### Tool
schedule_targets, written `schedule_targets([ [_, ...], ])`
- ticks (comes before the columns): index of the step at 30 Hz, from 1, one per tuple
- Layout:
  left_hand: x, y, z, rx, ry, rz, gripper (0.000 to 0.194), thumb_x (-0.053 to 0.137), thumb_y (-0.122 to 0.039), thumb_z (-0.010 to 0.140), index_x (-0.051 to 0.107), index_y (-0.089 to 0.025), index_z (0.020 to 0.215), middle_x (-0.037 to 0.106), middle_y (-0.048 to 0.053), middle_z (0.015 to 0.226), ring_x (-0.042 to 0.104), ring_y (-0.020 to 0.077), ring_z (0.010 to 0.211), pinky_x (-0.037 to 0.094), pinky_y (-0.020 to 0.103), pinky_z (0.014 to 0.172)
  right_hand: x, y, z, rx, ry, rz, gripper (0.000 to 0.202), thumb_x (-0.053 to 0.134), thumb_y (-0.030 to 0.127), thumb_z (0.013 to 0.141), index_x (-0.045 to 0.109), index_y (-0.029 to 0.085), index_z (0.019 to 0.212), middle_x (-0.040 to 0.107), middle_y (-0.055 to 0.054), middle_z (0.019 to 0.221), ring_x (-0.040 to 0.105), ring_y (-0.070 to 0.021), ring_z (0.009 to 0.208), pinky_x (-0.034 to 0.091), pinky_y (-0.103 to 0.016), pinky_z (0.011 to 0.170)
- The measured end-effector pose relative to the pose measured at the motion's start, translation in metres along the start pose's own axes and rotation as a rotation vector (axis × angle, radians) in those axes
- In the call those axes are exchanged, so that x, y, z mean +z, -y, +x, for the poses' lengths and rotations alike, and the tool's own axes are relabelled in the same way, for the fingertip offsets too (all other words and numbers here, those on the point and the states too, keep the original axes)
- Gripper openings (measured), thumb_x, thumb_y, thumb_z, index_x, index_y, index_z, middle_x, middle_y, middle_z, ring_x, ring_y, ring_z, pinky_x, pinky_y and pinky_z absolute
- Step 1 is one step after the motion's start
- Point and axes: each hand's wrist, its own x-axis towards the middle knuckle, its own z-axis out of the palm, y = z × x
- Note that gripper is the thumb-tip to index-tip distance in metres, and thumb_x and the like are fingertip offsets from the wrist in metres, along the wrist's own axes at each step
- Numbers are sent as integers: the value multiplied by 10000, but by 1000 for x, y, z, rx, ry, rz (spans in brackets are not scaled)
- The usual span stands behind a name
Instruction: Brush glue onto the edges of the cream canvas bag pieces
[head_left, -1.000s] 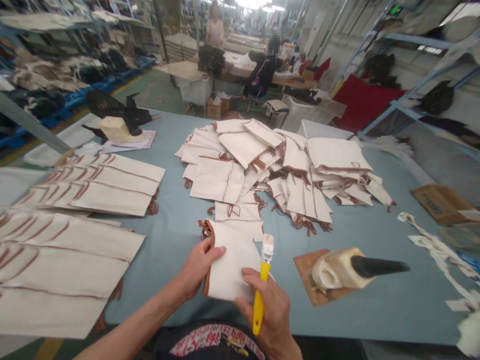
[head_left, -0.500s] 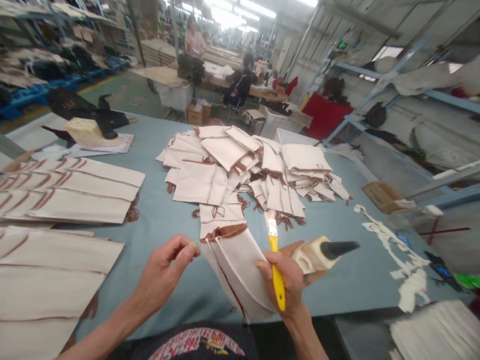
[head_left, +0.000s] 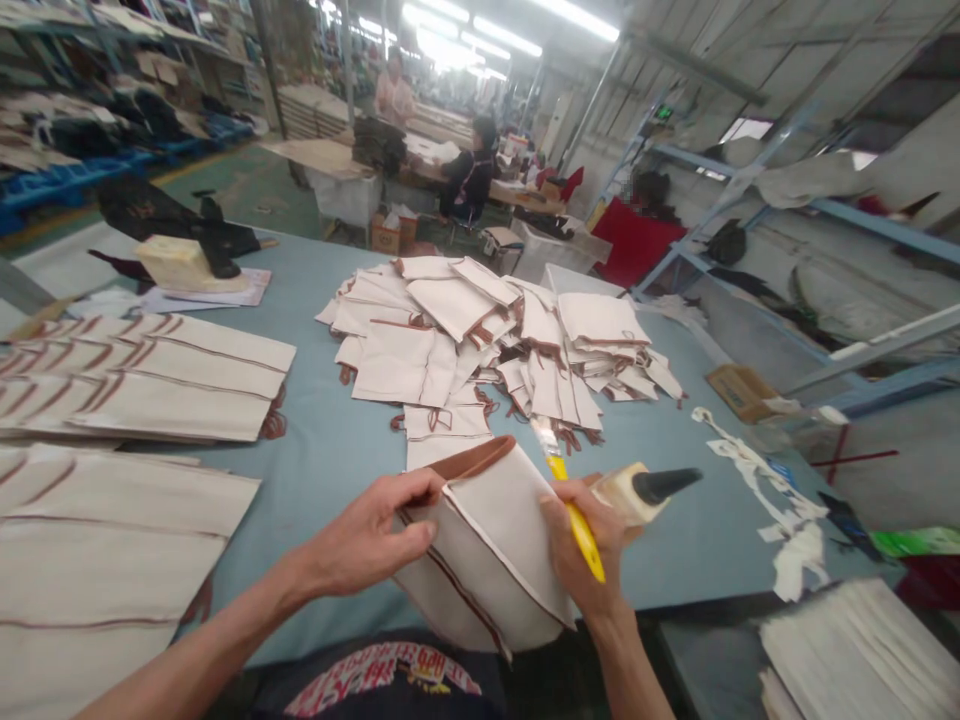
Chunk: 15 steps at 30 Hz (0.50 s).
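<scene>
My left hand (head_left: 379, 535) pinches the left side of a cream fabric pouch (head_left: 502, 530), fingers inside its brown-lined mouth and thumb outside. The pouch stands tilted over the table's front edge, its mouth partly spread and brown seams running down it. In my right hand (head_left: 592, 545) is a paintbrush (head_left: 581, 530) with a yellow handle, its pale bristles pointing away from me. The fingers of that same hand also press on the pouch's right edge. Just behind it lies a cream-coloured block-like object with a black tapered part (head_left: 664, 485), partly hidden by the hand.
A loose heap of similar pouches (head_left: 480, 330) covers the table's far middle. Neat overlapping stacks of pouches (head_left: 172, 390) lie at left. A pale block (head_left: 180, 262) sits on papers at the far left. White scraps (head_left: 799, 555) and a cardboard box (head_left: 739, 390) are at right. Two people work farther back.
My left hand has moved right and taken hold of the pouch's mouth, which now spreads wider. The pouch has turned slightly, and the brush in my right hand has tilted.
</scene>
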Motion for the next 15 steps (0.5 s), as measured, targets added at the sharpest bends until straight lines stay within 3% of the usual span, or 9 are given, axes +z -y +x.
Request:
schedule_targets([
  [3,-5,-2,-3,-53,96,-166,199,525,-279,801,648,-167,910,587,-12,825,531,164,765,424,272,681,14,-10,2,218,43,75,386,556,471,1008,619,226,717,540,46,576,509,-135,509,393,-242,484],
  [6,-9,-2,-4,-72,161,-209,207,582,-302,817,653,-164,955,578,-18,845,518,158,773,422,261,691,25,-12,4,275,85,116,419,527,506,996,585,227,689,521,38,591,518,-142,542,416,-240,504],
  [10,-11,-3,-2,-75,153,-210,199,612,-333,850,652,-185,976,623,-12,889,544,174,812,431,258,716,27,-4,1,218,168,144,376,571,484,996,655,217,745,582,32,610,542,-135,534,434,-232,511],
  [15,-8,3,-5,-90,130,-164,233,619,-392,899,695,-180,959,678,20,935,586,207,864,470,275,763,29,3,-2,-32,249,104,305,567,384,1056,703,212,844,678,14,656,626,-131,550,454,-225,541],
])
